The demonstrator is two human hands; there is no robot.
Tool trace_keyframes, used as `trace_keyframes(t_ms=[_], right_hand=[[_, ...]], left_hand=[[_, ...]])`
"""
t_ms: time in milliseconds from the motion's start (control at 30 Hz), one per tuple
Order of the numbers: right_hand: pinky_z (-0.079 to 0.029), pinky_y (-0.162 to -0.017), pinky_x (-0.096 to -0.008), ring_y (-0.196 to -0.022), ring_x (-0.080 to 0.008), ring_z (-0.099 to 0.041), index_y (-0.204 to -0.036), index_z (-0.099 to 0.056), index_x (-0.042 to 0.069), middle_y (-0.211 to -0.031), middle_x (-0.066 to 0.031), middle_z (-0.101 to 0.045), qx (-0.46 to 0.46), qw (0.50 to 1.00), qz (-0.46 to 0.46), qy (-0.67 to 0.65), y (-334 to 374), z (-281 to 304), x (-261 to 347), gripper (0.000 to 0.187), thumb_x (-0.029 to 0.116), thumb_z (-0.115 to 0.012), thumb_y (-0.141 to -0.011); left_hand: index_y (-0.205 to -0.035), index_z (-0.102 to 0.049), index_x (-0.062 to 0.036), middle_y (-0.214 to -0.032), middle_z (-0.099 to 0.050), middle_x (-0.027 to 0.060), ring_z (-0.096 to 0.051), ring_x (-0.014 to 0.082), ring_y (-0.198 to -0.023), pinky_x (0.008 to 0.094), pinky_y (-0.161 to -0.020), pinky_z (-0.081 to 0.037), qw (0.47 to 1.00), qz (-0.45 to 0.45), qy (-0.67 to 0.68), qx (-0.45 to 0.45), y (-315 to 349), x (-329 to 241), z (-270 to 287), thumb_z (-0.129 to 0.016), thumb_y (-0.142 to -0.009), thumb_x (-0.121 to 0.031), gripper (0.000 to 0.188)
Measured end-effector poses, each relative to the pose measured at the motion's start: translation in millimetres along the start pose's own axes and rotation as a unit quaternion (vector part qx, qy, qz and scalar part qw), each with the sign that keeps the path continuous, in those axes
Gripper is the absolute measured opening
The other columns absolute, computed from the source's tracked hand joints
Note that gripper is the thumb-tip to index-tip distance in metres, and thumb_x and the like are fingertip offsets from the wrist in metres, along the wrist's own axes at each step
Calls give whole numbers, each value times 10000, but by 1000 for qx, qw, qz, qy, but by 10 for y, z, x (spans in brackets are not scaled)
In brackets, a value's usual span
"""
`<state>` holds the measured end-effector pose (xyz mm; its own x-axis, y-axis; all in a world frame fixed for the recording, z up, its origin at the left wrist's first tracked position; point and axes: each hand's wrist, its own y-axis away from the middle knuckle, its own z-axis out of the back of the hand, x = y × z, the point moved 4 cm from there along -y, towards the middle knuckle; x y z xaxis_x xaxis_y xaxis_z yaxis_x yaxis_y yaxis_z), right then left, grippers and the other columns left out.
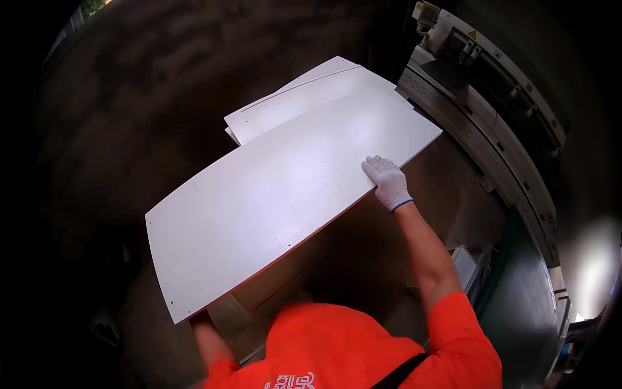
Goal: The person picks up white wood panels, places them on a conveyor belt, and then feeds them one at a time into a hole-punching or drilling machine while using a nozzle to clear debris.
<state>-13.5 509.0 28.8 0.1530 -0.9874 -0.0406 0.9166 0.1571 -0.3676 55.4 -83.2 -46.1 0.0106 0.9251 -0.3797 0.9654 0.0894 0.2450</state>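
Note:
A large white board (278, 194) with small dark holes near its edges lies tilted across the middle of the head view. My right hand (387, 181), in a white knitted glove with a blue cuff, grips its near edge towards the right. Those fingers lie on the top face, and the thumb is out of sight. At the near left corner my left forearm (212, 343) reaches under the board, which hides the left hand and its fingers. Just beyond, more white boards (295, 97) lie in a stack, partly covered by the front one.
A long white and grey machine (483, 123) curves along the right side. Below it is a dark green surface (518, 298). Pale panels (463, 266) stand beside that surface. Brown board or cardboard (265, 285) lies low under the near edge. The left side is very dark.

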Motion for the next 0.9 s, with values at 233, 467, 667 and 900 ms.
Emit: trace_keyframes(t_ms=[233,467,667,900], right_hand=[[-459,-1051,-502,-1197,-353,-626,-1257,-688,161,-1428,-101,-583,10,959,-283,-20,-485,-572,-305,356,169,-537,-935],[-416,-1135,-425,-1388,-418,-471,-1571,-156,-96,-1669,-290,-112,32,813,-487,-319,-553,-972,1039,1127,397,-794,-784],[-361,-1184,-376,-1443,-387,-415,-1570,-94,-117,-1600,-330,-284,-16,754,-537,-378,-836,-1220,795,1180,309,-830,-752],[-499,-1044,-419,-1214,-416,-624,-1375,-443,-89,-1337,-307,-604,13,778,-519,-352,-1293,-1239,89,781,279,-782,-775]], left_hand=[[-1434,-469,54,-1384,-588,199,-590,339,-1248,451,-1083,-473,963,86,-256,13,-548,-114,607,-538,-1030,-308,547],[-1391,-499,72,-1310,-633,184,-653,305,-1146,420,-1004,-536,941,55,-333,-15,-1372,434,442,-595,-1005,-161,462],[-1409,-482,83,-1311,-625,185,-646,294,-1145,404,-1015,-522,944,31,-329,-13,-1702,853,79,-587,-1004,-129,468],[-1451,-429,82,-1380,-585,197,-614,303,-1201,424,-1046,-491,923,-25,-383,-19,-1858,1623,-441,-580,-1019,-137,508]])
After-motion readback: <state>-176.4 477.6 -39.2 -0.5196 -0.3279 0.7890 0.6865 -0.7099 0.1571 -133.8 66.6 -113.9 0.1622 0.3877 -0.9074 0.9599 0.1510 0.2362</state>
